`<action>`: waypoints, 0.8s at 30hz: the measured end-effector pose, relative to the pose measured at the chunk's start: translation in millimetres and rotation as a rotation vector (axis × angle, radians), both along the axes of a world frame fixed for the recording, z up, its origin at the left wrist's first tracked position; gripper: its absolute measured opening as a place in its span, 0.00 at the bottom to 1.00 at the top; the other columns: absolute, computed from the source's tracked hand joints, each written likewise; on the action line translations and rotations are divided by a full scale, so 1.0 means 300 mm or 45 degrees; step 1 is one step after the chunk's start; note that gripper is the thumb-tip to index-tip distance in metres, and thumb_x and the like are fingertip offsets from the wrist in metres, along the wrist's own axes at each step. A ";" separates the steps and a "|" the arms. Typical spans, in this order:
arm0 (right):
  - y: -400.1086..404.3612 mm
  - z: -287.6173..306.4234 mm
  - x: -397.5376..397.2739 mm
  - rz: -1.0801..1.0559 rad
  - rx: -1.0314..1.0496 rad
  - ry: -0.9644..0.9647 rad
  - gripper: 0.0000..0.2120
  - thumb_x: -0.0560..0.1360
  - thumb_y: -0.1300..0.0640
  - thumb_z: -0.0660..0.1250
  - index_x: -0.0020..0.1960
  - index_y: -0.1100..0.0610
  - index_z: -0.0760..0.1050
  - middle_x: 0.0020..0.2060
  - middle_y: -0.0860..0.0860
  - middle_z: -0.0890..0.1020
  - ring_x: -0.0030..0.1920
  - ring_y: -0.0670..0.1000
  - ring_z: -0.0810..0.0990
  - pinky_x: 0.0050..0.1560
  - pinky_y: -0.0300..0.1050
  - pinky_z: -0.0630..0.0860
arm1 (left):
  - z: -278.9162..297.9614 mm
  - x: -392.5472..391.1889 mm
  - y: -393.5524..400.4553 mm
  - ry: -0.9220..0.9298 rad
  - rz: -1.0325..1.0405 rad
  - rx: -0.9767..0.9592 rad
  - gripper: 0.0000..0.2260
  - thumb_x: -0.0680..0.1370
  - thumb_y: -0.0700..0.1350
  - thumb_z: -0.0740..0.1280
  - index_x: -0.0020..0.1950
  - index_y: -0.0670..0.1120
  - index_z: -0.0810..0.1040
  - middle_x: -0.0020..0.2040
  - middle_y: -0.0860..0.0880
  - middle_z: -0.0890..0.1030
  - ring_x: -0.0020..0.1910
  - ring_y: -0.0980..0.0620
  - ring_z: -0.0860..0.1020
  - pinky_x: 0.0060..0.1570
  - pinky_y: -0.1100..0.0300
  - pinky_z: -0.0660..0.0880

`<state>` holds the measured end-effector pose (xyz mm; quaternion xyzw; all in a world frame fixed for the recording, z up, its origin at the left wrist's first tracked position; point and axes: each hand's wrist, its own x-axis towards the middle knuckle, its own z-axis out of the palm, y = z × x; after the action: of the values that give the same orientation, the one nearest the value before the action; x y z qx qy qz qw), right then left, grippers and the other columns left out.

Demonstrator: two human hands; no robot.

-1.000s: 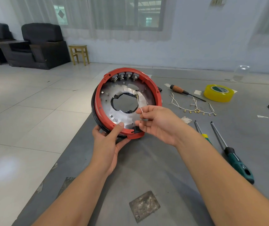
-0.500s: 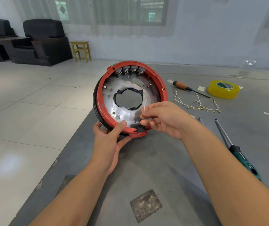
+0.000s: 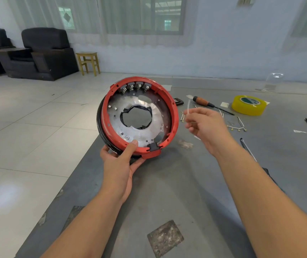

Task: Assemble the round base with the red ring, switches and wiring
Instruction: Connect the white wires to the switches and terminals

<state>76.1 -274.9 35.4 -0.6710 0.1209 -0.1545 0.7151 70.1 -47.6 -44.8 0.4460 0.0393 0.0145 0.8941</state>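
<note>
Gripping the tilted base (image 3: 139, 118) at 6 o'clock, the left hand (image 3: 120, 164) supports it; the right hand (image 3: 207, 125) pinches a white wire (image 3: 188, 107) at 3 o'clock.

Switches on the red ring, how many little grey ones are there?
4, side by side inside the top of the red ring: first switch, second switch, third switch and fourth switch. None seem hidden.

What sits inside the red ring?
Inside the red ring: a metal plate with a central hole, four switches at top. The left hand covers the lower rim.
</note>
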 end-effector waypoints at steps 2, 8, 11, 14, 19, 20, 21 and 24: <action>-0.069 -0.047 0.046 -0.159 -0.091 0.126 0.09 0.74 0.68 0.66 0.44 0.59 0.83 0.36 0.54 0.83 0.32 0.49 0.77 0.35 0.39 0.77 | 0.003 0.005 -0.006 -0.015 0.005 0.023 0.30 0.77 0.39 0.77 0.73 0.49 0.65 0.67 0.47 0.79 0.59 0.48 0.85 0.52 0.44 0.85; -0.311 -0.082 0.220 -0.407 -0.884 0.499 0.10 0.75 0.65 0.66 0.46 0.56 0.86 0.44 0.55 0.87 0.50 0.56 0.84 0.53 0.49 0.82 | 0.007 0.021 -0.021 -0.028 0.001 0.040 0.29 0.77 0.39 0.78 0.71 0.50 0.66 0.66 0.46 0.79 0.58 0.49 0.86 0.51 0.46 0.85; -0.389 -0.072 0.290 -0.528 -1.127 0.556 0.11 0.78 0.61 0.66 0.56 0.58 0.84 0.52 0.57 0.85 0.55 0.57 0.83 0.51 0.46 0.80 | 0.002 0.029 -0.020 -0.035 -0.004 0.031 0.28 0.76 0.39 0.77 0.70 0.51 0.66 0.66 0.46 0.79 0.57 0.49 0.86 0.50 0.46 0.85; -0.423 -0.083 0.353 -0.546 -1.264 0.614 0.12 0.81 0.58 0.64 0.59 0.61 0.82 0.53 0.59 0.84 0.54 0.59 0.83 0.50 0.48 0.82 | -0.002 0.035 -0.022 -0.045 0.003 0.032 0.28 0.76 0.40 0.77 0.70 0.51 0.66 0.67 0.46 0.79 0.57 0.49 0.86 0.50 0.47 0.85; -0.442 -0.114 0.428 -0.556 -1.368 0.674 0.11 0.80 0.58 0.67 0.60 0.61 0.82 0.56 0.61 0.83 0.56 0.60 0.81 0.52 0.50 0.81 | -0.009 0.033 -0.019 -0.048 0.017 0.031 0.28 0.75 0.40 0.78 0.69 0.53 0.68 0.66 0.46 0.80 0.55 0.46 0.87 0.49 0.48 0.85; -0.441 -0.119 0.435 -0.541 -1.391 0.683 0.11 0.80 0.59 0.66 0.60 0.61 0.82 0.55 0.61 0.83 0.56 0.61 0.81 0.54 0.51 0.82 | -0.010 0.032 -0.019 -0.047 0.018 0.029 0.28 0.75 0.40 0.77 0.69 0.53 0.68 0.67 0.46 0.80 0.56 0.46 0.87 0.50 0.48 0.85; -0.438 -0.126 0.441 -0.524 -1.421 0.691 0.11 0.80 0.59 0.66 0.60 0.61 0.82 0.54 0.61 0.83 0.56 0.61 0.82 0.55 0.52 0.82 | -0.010 0.031 -0.018 -0.046 0.017 0.029 0.28 0.75 0.40 0.77 0.69 0.53 0.68 0.67 0.46 0.80 0.57 0.47 0.86 0.50 0.48 0.85; -0.435 -0.144 0.452 -0.514 -1.484 0.717 0.10 0.80 0.60 0.66 0.59 0.60 0.83 0.52 0.60 0.84 0.55 0.61 0.82 0.53 0.49 0.82 | -0.011 0.028 -0.019 -0.045 0.016 0.038 0.26 0.76 0.40 0.77 0.68 0.53 0.68 0.67 0.46 0.80 0.57 0.46 0.87 0.51 0.47 0.85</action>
<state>211.6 -405.6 -7.7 -0.9257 0.3225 -0.1442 0.1350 78.7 -53.2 -48.3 0.4587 0.0263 0.0286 0.8877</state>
